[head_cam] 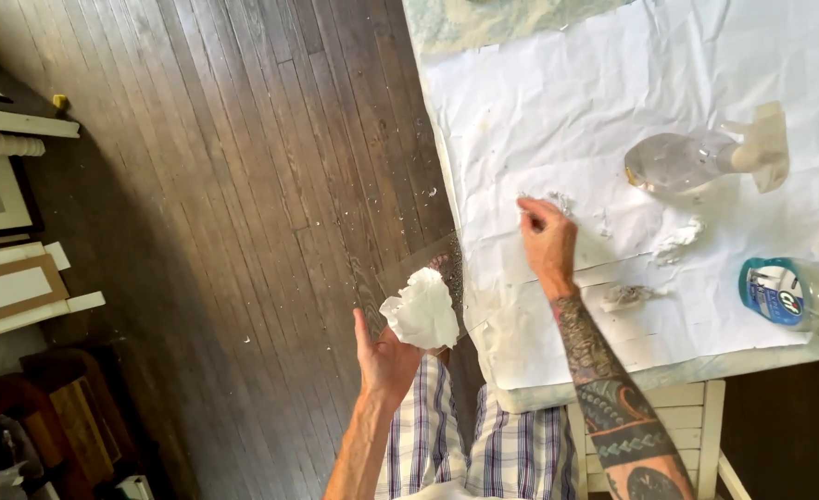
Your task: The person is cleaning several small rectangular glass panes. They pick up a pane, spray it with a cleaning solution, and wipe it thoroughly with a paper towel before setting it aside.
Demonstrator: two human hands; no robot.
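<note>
My left hand [386, 356] is held palm up beside the table's near edge, with a crumpled white paper towel [422, 310] resting in its fingers. My right hand [547, 243] reaches over the white paper sheet [567, 102] that covers the table, its fingertips pinched on small white scraps [558, 199]. More wet white scraps [678, 239] lie to its right, and a greyish clump [627, 296] lies near my wrist.
A clear spray bottle [697, 159] lies on its side on the paper. A second bottle with a blue-green label [789, 294] lies at the right edge. Picture frames [6, 278] lean at the left on the dark wooden floor [224, 185]. A white chair [697, 421] stands below the table.
</note>
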